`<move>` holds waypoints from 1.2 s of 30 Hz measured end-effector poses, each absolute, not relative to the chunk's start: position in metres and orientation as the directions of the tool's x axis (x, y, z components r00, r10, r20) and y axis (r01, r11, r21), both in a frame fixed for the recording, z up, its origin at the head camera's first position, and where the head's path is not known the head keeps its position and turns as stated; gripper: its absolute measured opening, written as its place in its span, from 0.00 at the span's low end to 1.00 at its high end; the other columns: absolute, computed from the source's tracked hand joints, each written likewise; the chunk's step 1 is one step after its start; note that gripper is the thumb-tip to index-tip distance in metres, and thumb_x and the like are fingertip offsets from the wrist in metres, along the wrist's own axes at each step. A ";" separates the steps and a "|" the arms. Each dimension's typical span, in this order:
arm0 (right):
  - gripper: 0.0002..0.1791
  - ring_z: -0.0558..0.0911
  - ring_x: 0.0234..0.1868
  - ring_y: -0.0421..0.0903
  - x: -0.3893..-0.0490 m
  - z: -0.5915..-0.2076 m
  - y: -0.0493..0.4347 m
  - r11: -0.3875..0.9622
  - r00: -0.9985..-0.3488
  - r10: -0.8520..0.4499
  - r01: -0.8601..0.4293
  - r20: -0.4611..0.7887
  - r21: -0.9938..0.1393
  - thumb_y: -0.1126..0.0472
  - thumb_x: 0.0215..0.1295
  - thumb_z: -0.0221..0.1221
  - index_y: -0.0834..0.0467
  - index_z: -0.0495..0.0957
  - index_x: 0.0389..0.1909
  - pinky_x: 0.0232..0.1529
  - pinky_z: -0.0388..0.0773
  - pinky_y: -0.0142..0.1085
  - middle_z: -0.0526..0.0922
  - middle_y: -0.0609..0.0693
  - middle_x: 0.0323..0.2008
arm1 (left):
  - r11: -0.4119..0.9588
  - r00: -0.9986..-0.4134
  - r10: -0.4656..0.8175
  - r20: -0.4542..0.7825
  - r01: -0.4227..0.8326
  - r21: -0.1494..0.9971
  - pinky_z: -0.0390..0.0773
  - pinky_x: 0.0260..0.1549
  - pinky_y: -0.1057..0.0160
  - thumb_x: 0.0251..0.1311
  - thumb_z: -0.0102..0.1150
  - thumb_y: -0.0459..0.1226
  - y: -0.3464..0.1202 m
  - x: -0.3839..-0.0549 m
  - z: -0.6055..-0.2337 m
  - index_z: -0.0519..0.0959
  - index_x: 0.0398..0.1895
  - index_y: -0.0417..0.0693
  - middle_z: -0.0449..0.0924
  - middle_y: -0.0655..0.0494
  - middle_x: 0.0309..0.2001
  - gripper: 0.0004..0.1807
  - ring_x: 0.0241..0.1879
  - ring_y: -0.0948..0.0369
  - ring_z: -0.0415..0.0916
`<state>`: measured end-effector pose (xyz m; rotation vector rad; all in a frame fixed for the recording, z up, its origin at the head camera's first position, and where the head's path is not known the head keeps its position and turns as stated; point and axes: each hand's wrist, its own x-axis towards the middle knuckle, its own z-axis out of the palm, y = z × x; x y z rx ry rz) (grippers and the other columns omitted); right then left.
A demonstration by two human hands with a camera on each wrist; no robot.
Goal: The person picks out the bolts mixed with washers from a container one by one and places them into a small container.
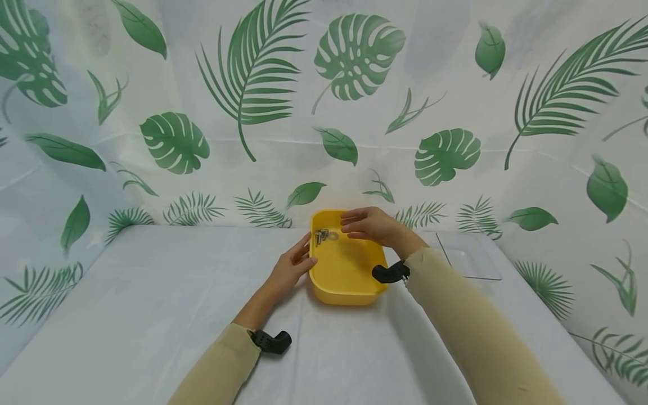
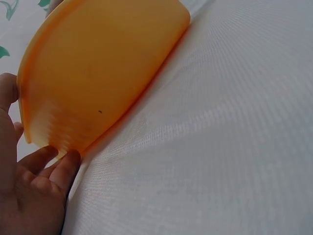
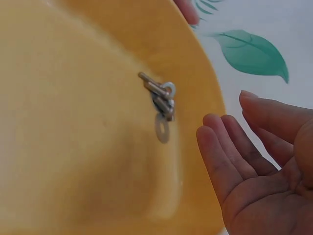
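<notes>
- We found the yellow tray [image 1: 349, 267] standing on the white-covered table [image 1: 152, 304], toward its far side, directly between the two hands.
- We noted the left hand [image 1: 288, 273] at the tray's left side; it gripped the wall there, its thumb at the rim and other fingers against the outer face.
- We recorded the right hand [image 1: 372, 226] above the tray's far right part; its fingers were extended and relaxed, the thumb stood apart from them, and we saw nothing held between.
- We located a small cluster of metal bolts [image 3: 156, 89] in the far left corner of the tray, lying on its floor close to the wall; some overlapped, so we could not tell their exact number.
- We observed a small washer [image 3: 173, 87] among the bolts and a larger, paler washer [image 3: 162, 139] at the cluster's right edge, lying flat.
- We saw a clear, flat rectangular item [image 1: 473, 257] on the table, to the right of the tray and well apart from it; we could not tell what it was.
- We noted a black wrist device [image 1: 271, 342] on each arm, at the ends of beige sleeves [image 1: 476, 320].
- We found a white backdrop printed with green leaves [image 1: 360, 56] behind the table.
</notes>
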<state>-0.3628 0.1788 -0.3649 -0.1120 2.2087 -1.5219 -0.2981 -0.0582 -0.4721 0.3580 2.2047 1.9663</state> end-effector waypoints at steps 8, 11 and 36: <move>0.29 0.74 0.70 0.58 -0.371 -0.374 0.161 0.357 -0.883 -0.321 0.222 -0.342 -0.907 0.69 0.73 0.56 0.65 0.65 0.73 0.70 0.74 0.45 0.69 0.63 0.72 | 0.085 -0.952 0.303 0.044 0.073 0.994 0.71 0.70 0.47 0.72 0.55 0.39 -0.059 -0.298 -0.470 0.54 0.81 0.64 0.59 0.44 0.78 0.37 0.76 0.45 0.62; 0.28 0.75 0.69 0.58 -0.375 -0.378 0.156 0.368 -0.883 -0.304 0.238 -0.359 -0.899 0.69 0.73 0.56 0.65 0.67 0.72 0.70 0.74 0.45 0.71 0.63 0.71 | 0.083 -0.952 0.303 0.039 0.067 0.994 0.72 0.70 0.48 0.73 0.55 0.39 -0.059 -0.299 -0.470 0.54 0.81 0.65 0.59 0.45 0.78 0.37 0.76 0.47 0.62; 0.21 0.83 0.56 0.53 -0.388 -0.411 0.133 0.386 -0.887 -0.222 0.301 -0.405 -0.872 0.68 0.73 0.56 0.66 0.76 0.64 0.64 0.80 0.41 0.80 0.63 0.62 | 0.062 -0.949 0.310 0.061 0.085 0.994 0.72 0.70 0.49 0.73 0.55 0.38 -0.061 -0.299 -0.473 0.55 0.80 0.66 0.60 0.47 0.78 0.37 0.76 0.49 0.63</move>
